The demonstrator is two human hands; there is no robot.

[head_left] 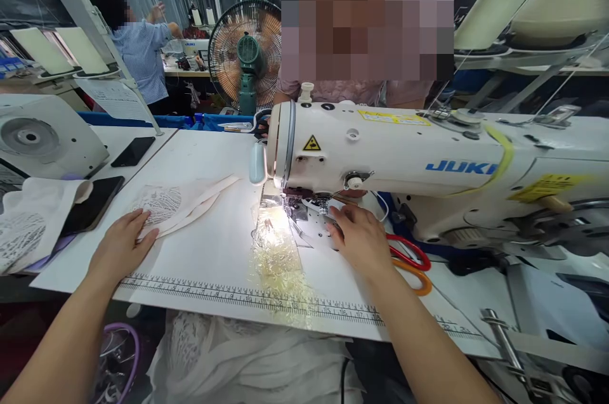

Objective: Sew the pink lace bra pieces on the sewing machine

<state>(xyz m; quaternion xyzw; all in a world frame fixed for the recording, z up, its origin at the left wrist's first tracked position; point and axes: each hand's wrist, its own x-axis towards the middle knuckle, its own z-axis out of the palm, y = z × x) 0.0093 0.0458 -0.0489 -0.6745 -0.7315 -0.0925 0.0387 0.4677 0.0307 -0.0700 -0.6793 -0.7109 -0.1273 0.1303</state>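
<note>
My left hand [124,244] lies with its fingers apart on the near left edge of a pale cloth piece [190,201] with a lace-like patterned patch. My right hand [361,238] is beside the needle area of a white JUKI sewing machine [394,150]; its thumb and fingers are bent but apart, and nothing shows between them. A lit strip of clear, yellowish shiny material [278,258] runs from below the machine head to the table's front edge, between my hands. Red handles [413,253] and an orange handle [419,278] lie by my right wrist.
A printed ruler [214,292] follows the front edge of the white table. Dark phones [133,151] and more pale cloth [38,220] lie at left. Cloth [257,353] hangs below the edge. Behind are a fan [247,52], a co-worker in striped clothing [143,61] and another person.
</note>
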